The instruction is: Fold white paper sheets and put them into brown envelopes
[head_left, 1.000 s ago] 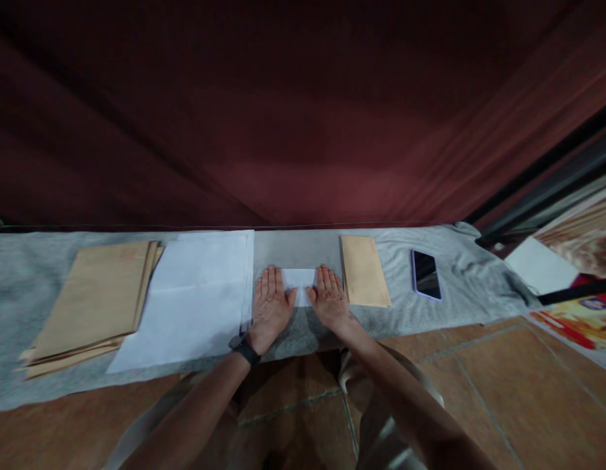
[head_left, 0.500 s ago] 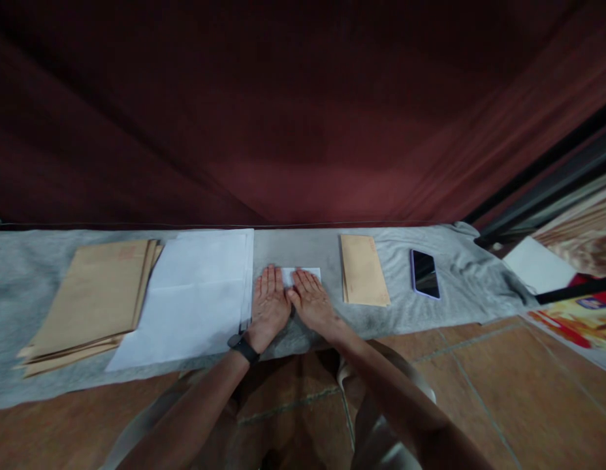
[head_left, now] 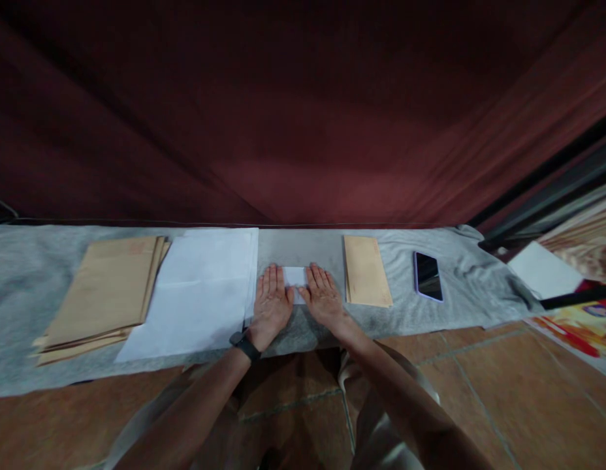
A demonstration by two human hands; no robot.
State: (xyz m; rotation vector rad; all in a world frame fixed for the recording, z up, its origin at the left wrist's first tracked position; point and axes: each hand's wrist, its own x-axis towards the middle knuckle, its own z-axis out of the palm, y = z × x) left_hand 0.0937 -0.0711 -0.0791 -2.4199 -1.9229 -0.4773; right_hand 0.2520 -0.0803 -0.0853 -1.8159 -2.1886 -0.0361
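A small folded white paper (head_left: 294, 277) lies on the grey cloth (head_left: 430, 313) in front of me. My left hand (head_left: 272, 304) lies flat on its left end, fingers together and pointing away. My right hand (head_left: 324, 297) is pressed flat on its right end. Only a strip of the paper shows between the two hands. A black band sits on my left wrist. A single brown envelope (head_left: 366, 270) lies just right of my right hand. A stack of white sheets (head_left: 195, 294) lies just left of my left hand.
A pile of brown envelopes (head_left: 104, 294) sits at the far left of the cloth. A phone (head_left: 427, 275) with a dark screen lies right of the single envelope. A dark red curtain hangs behind. White paper (head_left: 545, 271) and colourful printed material (head_left: 584, 326) lie at far right on the tiled floor.
My right hand slid left across the folded paper until it met my left hand, then moved back right a little. My left hand stayed in place.
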